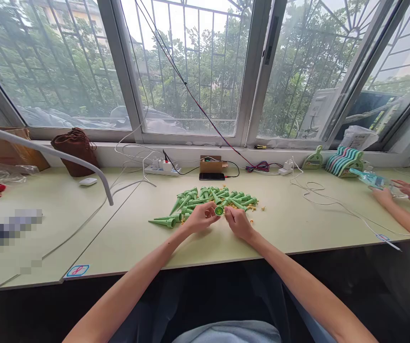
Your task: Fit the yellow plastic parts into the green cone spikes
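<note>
My left hand [202, 217] is closed on a green plastic watering spike [219, 210], its round open end facing up toward me. Beside that rim, my right hand [238, 221] is pinched shut; whatever its fingertips hold is hidden or too small to make out. Just beyond both hands lies a spread pile of similar green spikes [192, 194], pointing various ways. Two spikes [165, 221] rest apart at the left of the pile. Small yellow-orange plastic pieces [263, 208] are scattered among the spikes and along the pile's right side.
Behind the pile are a phone [212, 176], a small cardboard box [210, 165] and a power strip [162, 169]. Loose white cables [328, 202] cross the table's right side. Farther right, another person's hands [383, 196] handle a clear-and-blue item near stacked dustpan-like pieces [344, 162].
</note>
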The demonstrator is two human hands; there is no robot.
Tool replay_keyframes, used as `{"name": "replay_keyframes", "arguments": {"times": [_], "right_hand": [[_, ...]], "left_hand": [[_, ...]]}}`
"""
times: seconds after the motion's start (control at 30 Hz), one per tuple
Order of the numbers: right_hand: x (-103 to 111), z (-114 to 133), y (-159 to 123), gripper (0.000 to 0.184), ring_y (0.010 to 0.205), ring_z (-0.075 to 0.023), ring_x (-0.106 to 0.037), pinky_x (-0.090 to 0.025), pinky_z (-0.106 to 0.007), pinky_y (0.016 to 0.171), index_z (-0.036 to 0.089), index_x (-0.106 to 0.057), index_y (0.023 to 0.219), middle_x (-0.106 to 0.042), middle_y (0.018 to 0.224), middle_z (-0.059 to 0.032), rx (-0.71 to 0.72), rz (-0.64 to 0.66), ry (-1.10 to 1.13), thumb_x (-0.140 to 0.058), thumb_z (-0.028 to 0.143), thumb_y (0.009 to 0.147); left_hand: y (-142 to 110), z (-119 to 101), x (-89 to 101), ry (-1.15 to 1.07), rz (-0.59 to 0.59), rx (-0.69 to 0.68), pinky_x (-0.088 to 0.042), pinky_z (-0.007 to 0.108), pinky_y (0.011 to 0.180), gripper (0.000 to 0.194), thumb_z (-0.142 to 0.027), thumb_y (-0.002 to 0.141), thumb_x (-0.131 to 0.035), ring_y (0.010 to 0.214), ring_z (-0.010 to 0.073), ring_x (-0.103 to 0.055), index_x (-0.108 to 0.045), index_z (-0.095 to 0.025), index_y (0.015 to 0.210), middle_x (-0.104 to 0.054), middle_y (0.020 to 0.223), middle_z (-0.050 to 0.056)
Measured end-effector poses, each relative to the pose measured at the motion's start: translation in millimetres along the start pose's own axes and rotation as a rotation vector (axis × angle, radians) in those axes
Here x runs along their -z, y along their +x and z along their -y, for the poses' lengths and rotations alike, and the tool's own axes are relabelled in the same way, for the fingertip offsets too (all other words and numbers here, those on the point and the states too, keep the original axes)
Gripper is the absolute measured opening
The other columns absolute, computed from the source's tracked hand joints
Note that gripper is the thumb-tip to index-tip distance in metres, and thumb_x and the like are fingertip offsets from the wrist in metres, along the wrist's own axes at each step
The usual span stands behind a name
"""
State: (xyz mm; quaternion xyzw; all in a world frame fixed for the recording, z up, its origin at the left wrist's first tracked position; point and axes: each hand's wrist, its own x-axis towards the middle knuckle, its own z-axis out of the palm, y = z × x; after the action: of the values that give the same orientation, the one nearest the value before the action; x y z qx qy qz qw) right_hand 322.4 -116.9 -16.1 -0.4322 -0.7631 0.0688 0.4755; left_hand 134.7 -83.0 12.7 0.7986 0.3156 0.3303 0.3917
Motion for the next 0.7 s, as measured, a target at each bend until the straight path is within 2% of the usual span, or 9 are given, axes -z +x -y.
{"name": "replay_keyframes", "arguments": {"times": [0.1, 0.23, 0.33, 0.57, 0.7], "right_hand": [[1.3, -0.3, -0.2, 0.043, 0.05, -0.0141, -0.039, -0.03, -0.029, 0.054, 0.022, -0.039, 0.064, -0.045, 0.056, 0.0005, 0.004, -0.014, -0.006, -0.029, 0.039, 0.103], [2.3, 0.9, 0.0, 0.042, 0.051, -0.0144, -0.039, -0.03, -0.028, 0.055, 0.022, -0.04, 0.065, -0.043, 0.058, 0.0008, -0.001, -0.043, 0.002, -0.031, 0.038, 0.102], [3.3, 3.0, 0.1, 0.04, 0.051, -0.0141, -0.038, -0.03, -0.028, 0.055, 0.022, -0.039, 0.065, -0.042, 0.058, 0.0015, 0.002, -0.031, 0.015, -0.032, 0.038, 0.102], [6.4, 6.9, 0.5, 0.036, 0.055, -0.0136, -0.039, -0.031, -0.027, 0.057, 0.021, -0.039, 0.068, -0.044, 0.061, 0.0015, 0.022, 0.037, 0.057, -0.033, 0.035, 0.102], [5.9, 5.6, 0.0, 0.036, 0.054, -0.0129, -0.036, -0.029, -0.027, 0.055, 0.022, -0.036, 0.068, -0.04, 0.061, 0.0025, 0.028, 0.051, 0.043, -0.033, 0.035, 0.102]], "left_hand": [[0.4, -1.9, 1.1, -0.19, 0.098, 0.154, -0.04, 0.022, 0.043, 0.041, -0.054, 0.08, -0.062, 0.048, 0.0108, -0.054, -0.051, -0.018, 0.098, -0.058, 0.072, -0.001], [0.3, -5.3, 2.5, -0.345, 0.184, 0.283, -0.043, 0.023, 0.043, 0.055, -0.068, 0.084, -0.047, 0.048, 0.0112, -0.056, -0.054, -0.014, 0.08, -0.061, 0.071, 0.004], [-0.8, -7.8, 3.5, -0.413, 0.252, 0.343, -0.043, 0.023, 0.046, 0.066, -0.073, 0.085, -0.039, 0.051, 0.0115, -0.057, -0.056, -0.011, 0.072, -0.061, 0.07, 0.006], [-3.5, -13.9, 4.7, -0.514, 0.305, 0.364, -0.044, 0.023, 0.049, 0.055, -0.068, 0.082, -0.052, 0.053, 0.0112, -0.058, -0.055, -0.014, 0.091, -0.063, 0.076, 0.005], [-5.0, -15.4, 5.8, -0.578, 0.302, 0.336, -0.045, 0.022, 0.05, 0.05, -0.063, 0.081, -0.059, 0.055, 0.01, -0.058, -0.05, -0.015, 0.089, -0.063, 0.08, 0.004]]}}
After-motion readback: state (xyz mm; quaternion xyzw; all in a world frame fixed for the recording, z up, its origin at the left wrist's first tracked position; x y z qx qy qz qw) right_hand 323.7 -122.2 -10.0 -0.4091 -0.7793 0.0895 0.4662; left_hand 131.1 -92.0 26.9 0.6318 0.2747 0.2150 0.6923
